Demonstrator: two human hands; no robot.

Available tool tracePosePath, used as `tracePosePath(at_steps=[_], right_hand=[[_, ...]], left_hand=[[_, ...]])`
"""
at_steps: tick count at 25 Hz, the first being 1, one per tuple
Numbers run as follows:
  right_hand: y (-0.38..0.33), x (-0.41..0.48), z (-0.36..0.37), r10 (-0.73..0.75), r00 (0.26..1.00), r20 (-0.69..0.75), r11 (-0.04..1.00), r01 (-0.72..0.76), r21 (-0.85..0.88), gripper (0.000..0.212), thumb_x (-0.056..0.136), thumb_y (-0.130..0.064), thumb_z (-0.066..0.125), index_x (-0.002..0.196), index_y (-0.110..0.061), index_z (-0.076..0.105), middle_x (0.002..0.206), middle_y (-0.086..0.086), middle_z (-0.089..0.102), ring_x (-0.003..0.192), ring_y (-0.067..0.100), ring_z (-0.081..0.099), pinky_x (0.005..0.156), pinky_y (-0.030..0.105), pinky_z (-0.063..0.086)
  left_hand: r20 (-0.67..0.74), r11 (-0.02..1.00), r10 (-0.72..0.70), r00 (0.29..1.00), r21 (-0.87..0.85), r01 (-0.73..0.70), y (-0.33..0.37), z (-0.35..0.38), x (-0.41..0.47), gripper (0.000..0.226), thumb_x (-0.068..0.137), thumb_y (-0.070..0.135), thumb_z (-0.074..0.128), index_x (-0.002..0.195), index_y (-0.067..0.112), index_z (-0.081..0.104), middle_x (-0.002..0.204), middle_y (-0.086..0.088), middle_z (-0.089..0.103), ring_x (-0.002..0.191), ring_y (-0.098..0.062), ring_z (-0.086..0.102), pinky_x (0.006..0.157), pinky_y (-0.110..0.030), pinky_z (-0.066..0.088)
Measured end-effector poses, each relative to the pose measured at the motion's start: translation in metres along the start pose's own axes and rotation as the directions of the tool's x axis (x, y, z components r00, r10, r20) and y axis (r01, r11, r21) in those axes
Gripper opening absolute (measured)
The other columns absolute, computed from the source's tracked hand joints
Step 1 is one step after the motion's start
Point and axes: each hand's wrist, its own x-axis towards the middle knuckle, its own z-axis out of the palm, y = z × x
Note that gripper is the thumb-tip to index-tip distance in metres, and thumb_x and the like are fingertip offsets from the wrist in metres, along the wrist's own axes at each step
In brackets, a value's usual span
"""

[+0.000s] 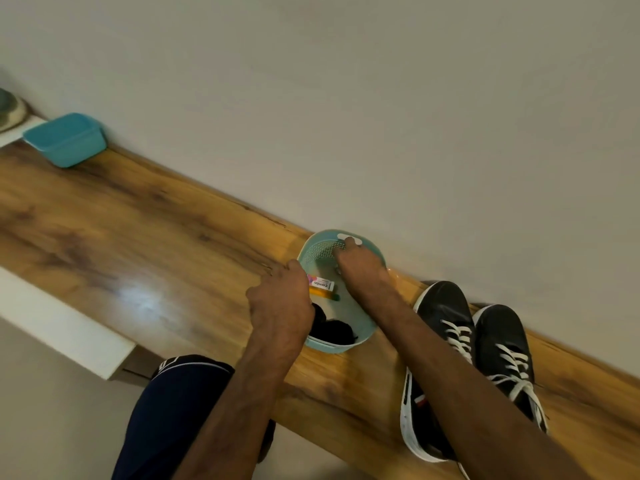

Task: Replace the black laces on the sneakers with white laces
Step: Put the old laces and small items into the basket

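Head view: pair of black leather sneakers (441, 306) lying at right of frame, white laces (460, 337) sitting threaded through eyelets; black laces (334, 330) lying bunched in round pale-teal perforated plastic basket (332, 348) at centre, on wooden shelf (138, 237); left hand (280, 299) curling fingers over basket's left rim, seemingly holding it; right hand (360, 268) reaching to far wall, grip hidden, cannot tell; laces looking light, limp, tangle-prone; best pinching at stiff tip.

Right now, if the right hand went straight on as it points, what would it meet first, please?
The right hand would likely meet the far rim of the basket first, then the wall.
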Motion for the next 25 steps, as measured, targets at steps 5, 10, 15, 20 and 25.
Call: tracePosePath(at_steps=[5,10,15,20,25], right_hand=[[-0.002,-0.006,0.000,0.000,1.000,-0.005,0.999,0.000,-0.033,0.049,0.093,0.002,0.056,0.139,-0.001,0.040,0.137,0.018,0.049,0.120,0.032,0.056,0.090,0.041,0.052],[0.002,-0.010,0.006,0.060,0.997,0.041,0.998,-0.058,-0.040,0.033,0.094,0.000,0.054,0.127,-0.001,0.055,0.125,0.017,0.061,0.110,0.031,0.064,0.083,0.041,0.055],[0.000,-0.015,-0.010,0.017,0.992,0.125,1.000,-0.016,-0.011,0.024,0.092,0.001,0.054,0.114,0.001,0.064,0.118,0.018,0.065,0.108,0.033,0.065,0.084,0.039,0.054],[0.036,-0.032,-0.026,0.222,0.939,-0.263,0.906,-0.099,0.411,0.024,0.085,-0.007,0.067,0.108,-0.009,0.065,0.110,0.012,0.062,0.099,0.031,0.059,0.081,0.035,0.045],[0.094,-0.052,0.002,0.465,0.882,-0.074,0.748,-0.347,0.565,0.049,0.084,-0.009,0.074,0.130,-0.011,0.059,0.128,0.013,0.059,0.114,0.031,0.059,0.097,0.036,0.044]], left_hand=[[0.002,0.999,-0.001,1.000,0.042,0.001,0.002,0.005,0.000,0.051,0.092,0.026,0.065,0.133,0.011,0.038,0.126,-0.008,0.054,0.108,-0.021,0.059,0.074,-0.033,0.043],[0.002,0.998,-0.002,1.000,0.057,0.002,0.003,0.005,-0.001,0.052,0.091,0.022,0.066,0.133,0.012,0.037,0.127,-0.009,0.054,0.108,-0.021,0.059,0.071,-0.032,0.038],[0.018,0.999,0.010,1.000,0.049,-0.011,0.003,0.003,-0.001,0.054,0.090,0.021,0.066,0.135,0.012,0.036,0.129,-0.009,0.052,0.111,-0.021,0.057,0.077,-0.033,0.046],[-0.003,0.998,0.003,1.000,0.060,-0.003,0.000,0.004,0.001,0.050,0.090,0.019,0.064,0.132,0.013,0.037,0.129,-0.008,0.051,0.110,-0.021,0.057,0.071,-0.032,0.038],[0.020,0.998,0.004,1.000,0.069,-0.005,0.003,0.004,0.002,0.052,0.089,0.014,0.064,0.133,0.011,0.038,0.128,-0.008,0.053,0.110,-0.021,0.058,0.071,-0.032,0.036]])
